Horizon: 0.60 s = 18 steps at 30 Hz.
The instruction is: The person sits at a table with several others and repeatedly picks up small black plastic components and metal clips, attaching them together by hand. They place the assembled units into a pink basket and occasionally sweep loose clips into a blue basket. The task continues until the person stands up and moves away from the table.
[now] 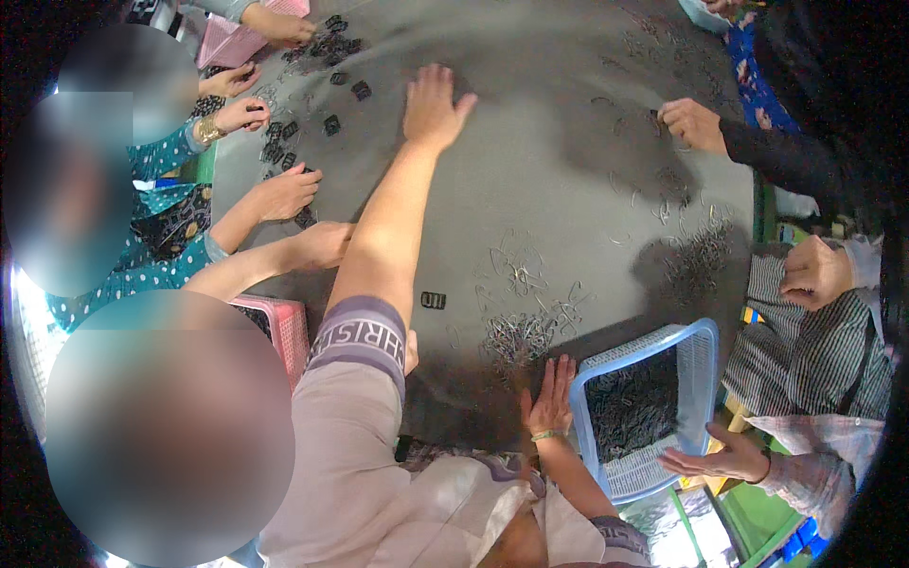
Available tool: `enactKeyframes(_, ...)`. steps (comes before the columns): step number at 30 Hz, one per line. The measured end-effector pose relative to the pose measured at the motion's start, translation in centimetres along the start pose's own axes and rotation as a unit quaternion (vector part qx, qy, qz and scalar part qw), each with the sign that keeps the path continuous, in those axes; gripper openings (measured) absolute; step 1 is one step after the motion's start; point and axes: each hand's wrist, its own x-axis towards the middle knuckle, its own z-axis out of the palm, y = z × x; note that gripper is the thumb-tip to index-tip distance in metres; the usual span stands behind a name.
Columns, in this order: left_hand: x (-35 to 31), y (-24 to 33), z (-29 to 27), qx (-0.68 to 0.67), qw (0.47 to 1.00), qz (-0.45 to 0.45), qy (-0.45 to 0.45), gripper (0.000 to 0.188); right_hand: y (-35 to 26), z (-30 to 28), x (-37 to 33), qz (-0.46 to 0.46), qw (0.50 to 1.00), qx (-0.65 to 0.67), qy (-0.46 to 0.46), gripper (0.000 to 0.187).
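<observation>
While your left arm stretches out across the grey table, its left hand is open with fingers apart, well beyond the blue basket and to its left; it is blurred, and you cannot tell whether it touches the surface. Your right hand is open too, fingers extended, just beside the basket's left rim. Near those fingers, left of the basket, lies a loose pile of thin curved pieces. Farther left of the basket sits a single black buckle, apart from the pile. Many small dark pieces lie inside the basket, which is tilted. Beyond the basket, another dark heap spreads over the table. A co-worker's open hand is at the basket's right side. Well left of the basket stands a pink basket, partly hidden.
</observation>
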Motion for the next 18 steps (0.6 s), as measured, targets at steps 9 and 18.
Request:
enactKeyframes(9,-14.8,13.5,-2.4,-0.213,0.880,0.401,-0.143,0.055,-0.7,-1.4,0.2,0.011,1.000,-0.013,-0.014,0.075)
enactKeyframes(18,-24.9,16.2,-5.3,-0.319,0.761,0.514,-0.235,0.034,-0.8,-0.3,0.2,0.002,0.995,0.090,0.051,0.076)
